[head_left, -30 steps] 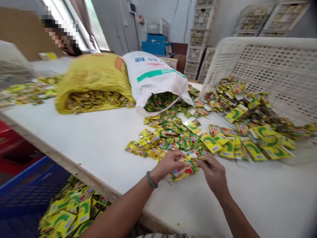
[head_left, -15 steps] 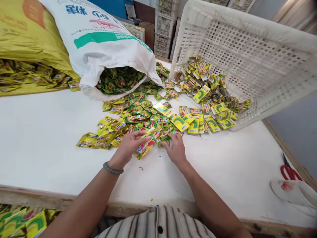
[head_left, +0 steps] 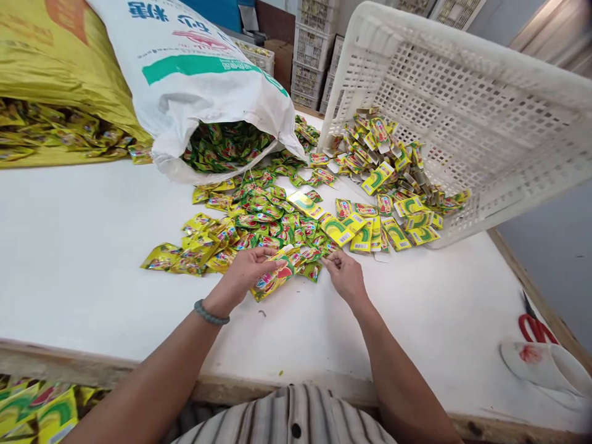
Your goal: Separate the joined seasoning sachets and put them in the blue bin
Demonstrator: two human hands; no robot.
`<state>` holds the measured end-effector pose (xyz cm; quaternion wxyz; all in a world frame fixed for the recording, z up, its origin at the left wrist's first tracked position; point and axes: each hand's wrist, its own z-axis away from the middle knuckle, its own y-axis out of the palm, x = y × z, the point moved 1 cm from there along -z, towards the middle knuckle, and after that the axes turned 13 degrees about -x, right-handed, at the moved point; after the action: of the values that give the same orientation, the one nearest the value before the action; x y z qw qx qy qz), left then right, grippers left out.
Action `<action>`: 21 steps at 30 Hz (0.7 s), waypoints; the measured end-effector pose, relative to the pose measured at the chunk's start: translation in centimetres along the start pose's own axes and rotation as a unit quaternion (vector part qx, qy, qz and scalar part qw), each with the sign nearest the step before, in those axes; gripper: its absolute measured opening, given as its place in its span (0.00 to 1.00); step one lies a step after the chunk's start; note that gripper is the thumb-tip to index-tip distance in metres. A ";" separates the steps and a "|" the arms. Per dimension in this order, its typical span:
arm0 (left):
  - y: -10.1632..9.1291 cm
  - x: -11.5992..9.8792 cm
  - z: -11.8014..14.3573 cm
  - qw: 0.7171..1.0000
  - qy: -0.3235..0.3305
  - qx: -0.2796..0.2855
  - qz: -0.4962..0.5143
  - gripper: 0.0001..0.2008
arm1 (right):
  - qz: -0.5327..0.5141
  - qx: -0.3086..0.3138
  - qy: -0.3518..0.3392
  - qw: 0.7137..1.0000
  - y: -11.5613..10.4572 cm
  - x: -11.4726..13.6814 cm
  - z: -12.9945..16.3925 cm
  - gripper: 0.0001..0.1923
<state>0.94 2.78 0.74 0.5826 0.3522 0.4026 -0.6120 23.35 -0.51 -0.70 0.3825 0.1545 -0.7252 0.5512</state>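
Bright, even, diffuse daylight throughout, with only faint soft shadows under the hands and beside the sachets (head_left: 277, 222) on the white table (head_left: 83, 259), which reads close to overexposed. Mild glare off the glossy wrappers and the white sack (head_left: 203, 74). Sharp in the centre; strong wide-angle bending toward the edges, straight lines of the white crate (head_left: 462, 98) bowed, corners smeared and softly blurred, lower right especially.

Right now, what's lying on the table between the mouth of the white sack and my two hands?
In the head view, a loose heap of green and yellow sachets covers the table between the white sack and both hands.
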 end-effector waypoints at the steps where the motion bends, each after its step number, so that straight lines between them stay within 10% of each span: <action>1: 0.0 0.0 0.0 1.000 -0.004 0.000 -0.002 0.24 | 0.022 -0.017 -0.009 1.000 0.2 0.2 0.2 0.14; 8: -0.2 0.0 -0.2 0.998 -0.040 -0.005 0.055 0.25 | 0.106 -0.028 -0.065 0.992 2.6 0.9 1.4 0.15; 16: 0.0 -0.2 0.3 0.996 -0.054 0.044 0.052 0.24 | -0.208 -0.115 0.051 0.970 -1.6 1.0 -0.5 0.19; 21: 0.6 -0.1 0.8 0.993 0.032 0.111 -0.008 0.22 | -0.266 0.054 -0.015 0.962 -0.6 2.6 0.7 0.14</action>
<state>1.60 2.12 1.15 0.5216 0.4308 0.3534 -0.6461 21.75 -0.87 1.57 0.4952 0.3703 -0.6329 0.4659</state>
